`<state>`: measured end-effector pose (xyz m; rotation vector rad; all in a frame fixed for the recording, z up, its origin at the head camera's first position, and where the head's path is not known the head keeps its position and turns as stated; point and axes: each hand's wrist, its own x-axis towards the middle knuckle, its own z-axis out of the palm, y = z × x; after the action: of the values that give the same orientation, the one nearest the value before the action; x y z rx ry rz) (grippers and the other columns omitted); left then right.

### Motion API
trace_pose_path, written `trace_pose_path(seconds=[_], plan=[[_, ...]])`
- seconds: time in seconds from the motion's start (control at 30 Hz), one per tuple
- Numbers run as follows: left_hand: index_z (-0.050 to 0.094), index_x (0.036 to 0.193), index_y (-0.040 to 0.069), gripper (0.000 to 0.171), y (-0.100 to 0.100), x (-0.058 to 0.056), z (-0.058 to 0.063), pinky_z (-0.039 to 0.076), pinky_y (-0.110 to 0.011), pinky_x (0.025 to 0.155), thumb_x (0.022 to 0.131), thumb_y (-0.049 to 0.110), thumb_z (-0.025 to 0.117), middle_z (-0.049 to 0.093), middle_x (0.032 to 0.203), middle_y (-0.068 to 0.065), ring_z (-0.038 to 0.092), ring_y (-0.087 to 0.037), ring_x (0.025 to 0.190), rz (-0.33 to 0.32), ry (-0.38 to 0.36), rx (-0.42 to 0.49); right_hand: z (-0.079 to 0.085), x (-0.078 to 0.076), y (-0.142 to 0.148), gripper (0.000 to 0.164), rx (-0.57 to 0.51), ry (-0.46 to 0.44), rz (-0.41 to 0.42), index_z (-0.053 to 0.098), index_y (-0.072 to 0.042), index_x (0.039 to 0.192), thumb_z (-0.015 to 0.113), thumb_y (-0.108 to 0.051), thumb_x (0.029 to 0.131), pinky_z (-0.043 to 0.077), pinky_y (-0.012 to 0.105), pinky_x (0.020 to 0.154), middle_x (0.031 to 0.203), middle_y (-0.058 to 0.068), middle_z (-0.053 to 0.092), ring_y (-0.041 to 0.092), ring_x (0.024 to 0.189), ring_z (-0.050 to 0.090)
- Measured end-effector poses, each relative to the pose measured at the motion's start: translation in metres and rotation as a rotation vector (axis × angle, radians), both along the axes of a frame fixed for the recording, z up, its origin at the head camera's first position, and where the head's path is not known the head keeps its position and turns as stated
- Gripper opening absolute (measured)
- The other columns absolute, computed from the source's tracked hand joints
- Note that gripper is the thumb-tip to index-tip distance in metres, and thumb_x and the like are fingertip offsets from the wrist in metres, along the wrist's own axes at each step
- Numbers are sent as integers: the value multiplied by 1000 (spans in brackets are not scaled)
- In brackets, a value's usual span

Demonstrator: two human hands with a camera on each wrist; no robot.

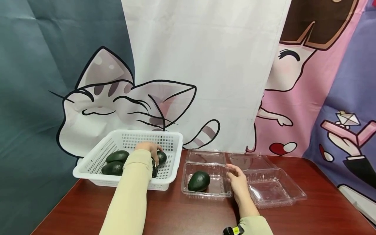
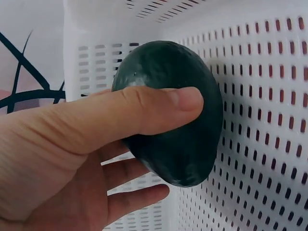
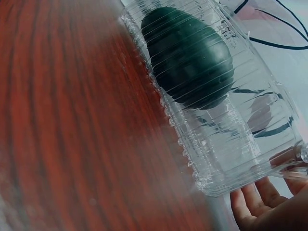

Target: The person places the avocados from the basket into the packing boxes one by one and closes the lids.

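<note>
Inside the white basket [image 1: 171, 179], my left hand [image 1: 148, 150] grips a dark green avocado [image 2: 168, 159], its thumb lying across the skin in the left wrist view. The other fingers pass behind the fruit. Two more avocados [image 1: 113, 168] lie at the basket's left side. My right hand [image 1: 239, 184] holds the right edge of a clear plastic clamshell box [image 1: 217, 181], fingers at its side wall. One avocado [image 3: 187, 57] lies in the left part of that box, whose lid [image 1: 205, 157] is folded back.
A second clear clamshell box [image 1: 270, 191], lid laid back, stands to the right of my right hand. The reddish-brown wooden table [image 1: 176, 215] carries everything. Behind it hangs a cartoon-printed cloth [image 1: 211, 65].
</note>
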<state>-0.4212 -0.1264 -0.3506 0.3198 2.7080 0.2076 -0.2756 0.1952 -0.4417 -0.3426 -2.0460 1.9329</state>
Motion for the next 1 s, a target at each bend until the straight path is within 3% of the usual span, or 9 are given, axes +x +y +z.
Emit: trace_pose_path(seconds=[0.2,0.4,0.63,1.0], plan=[[53,129,26,72,1,0,1,38,-51,90,64,18,84,48,129,-13,45,-32,112,-45,-7,97,0,1,0,36,3,-7,-3,52,6,122,44,8,87,46,26,73,120,23,52,22,95,52],[56,124,22,68,1,-1,3,39,-48,91,64,9,83,49,127,-11,46,-31,111,-78,14,195,1,1,0,37,-2,-15,0,52,5,123,45,8,86,46,26,73,121,22,51,21,93,52],[51,129,10,74,4,0,12,41,-44,91,62,1,80,51,125,-13,50,-29,107,-205,100,253,1,0,1,37,0,-10,2,52,6,123,44,8,86,46,25,73,120,22,51,19,92,52],[48,132,5,75,11,14,30,38,-43,95,64,1,79,50,129,-14,48,-29,112,-335,260,357,2,-1,-1,37,-10,-20,5,51,6,123,44,8,87,47,23,71,120,21,51,18,91,52]])
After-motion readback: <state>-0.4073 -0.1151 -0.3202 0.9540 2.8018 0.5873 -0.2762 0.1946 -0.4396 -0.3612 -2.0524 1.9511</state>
